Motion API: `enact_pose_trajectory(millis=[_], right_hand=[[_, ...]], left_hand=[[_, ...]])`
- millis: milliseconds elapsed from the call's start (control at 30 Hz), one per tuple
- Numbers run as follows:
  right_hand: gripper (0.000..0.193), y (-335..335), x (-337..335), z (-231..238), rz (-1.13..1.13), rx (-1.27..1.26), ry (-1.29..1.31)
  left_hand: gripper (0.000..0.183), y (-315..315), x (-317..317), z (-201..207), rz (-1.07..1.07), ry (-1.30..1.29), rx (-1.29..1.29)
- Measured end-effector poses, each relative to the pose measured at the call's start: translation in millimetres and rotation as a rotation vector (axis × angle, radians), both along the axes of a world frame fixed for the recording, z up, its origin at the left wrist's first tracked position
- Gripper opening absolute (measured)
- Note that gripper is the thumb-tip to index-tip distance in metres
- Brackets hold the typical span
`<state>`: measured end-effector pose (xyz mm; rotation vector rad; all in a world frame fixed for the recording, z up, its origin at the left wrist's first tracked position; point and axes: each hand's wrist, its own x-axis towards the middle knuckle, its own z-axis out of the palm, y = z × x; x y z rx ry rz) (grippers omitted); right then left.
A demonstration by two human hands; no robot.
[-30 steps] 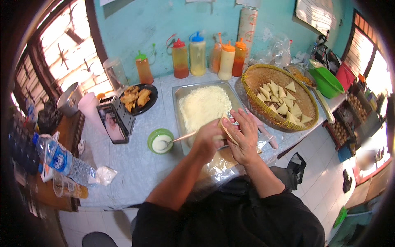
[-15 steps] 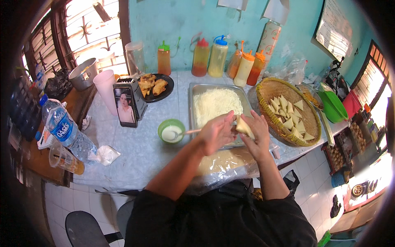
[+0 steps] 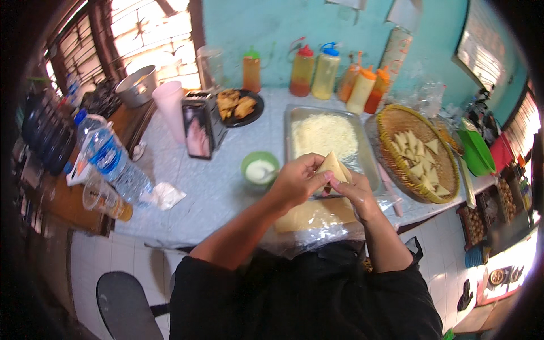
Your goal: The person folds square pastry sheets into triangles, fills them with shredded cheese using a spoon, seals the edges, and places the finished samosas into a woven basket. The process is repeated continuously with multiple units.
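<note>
1. From where I stand, the biggest thing is the pale table (image 3: 192, 207), spread out beneath the metal tray.
2. Right of the tray (image 3: 371, 164) sits a woven basket (image 3: 405, 122) with many pale triangles (image 3: 416, 153) lying in it.
3. The tray itself carries a broad heap of white shreds (image 3: 323, 136).
4. The left forearm (image 3: 235, 232) slants up and inward to the tray's near side; the right forearm (image 3: 388, 238) leans in from the other side, more upright.
5. At the tray's near edge lies a stack of flat sheets (image 3: 314, 214) under clear plastic.
6. Over that edge, the left hand (image 3: 297, 177) is bent inward, thumb pressed against fingers curled around a folded wrapper.
7. The right hand (image 3: 358, 194) closes on the other side, its thumb near the left one.
8. Left of the tray stands a green bowl (image 3: 258, 154).
9. The folded wrapper (image 3: 333, 164) points upward between both thumbs, above the tray's near part.
</note>
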<state>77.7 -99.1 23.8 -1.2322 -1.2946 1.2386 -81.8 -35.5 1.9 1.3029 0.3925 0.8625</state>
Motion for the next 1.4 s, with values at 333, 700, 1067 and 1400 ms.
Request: enact_pose_trajectory(millis=[333,700,1067,1400], right_hand=[[0.025,55.4,-43.0,-8.6,0.045,0.83,-1.215],[0.039,84.1,-66.7,-25.1,0.222,0.321,-1.576],[0.018,80.6,-73.6,-29.6,0.204,0.381,-1.624],[0.024,84.2,-76.0,-18.5,0.235,0.161,-1.399]], left_hand=[[0.03,60.2,-132.2,-30.8,0.453,-0.006,-0.162],[0.032,75.2,-138.1,-51.2,0.451,0.13,-0.249],[0.026,75.7,-135.3,-54.4,0.369,0.187,-0.331],[0.021,78.1,-134.8,-52.1,0.356,0.056,-0.426]])
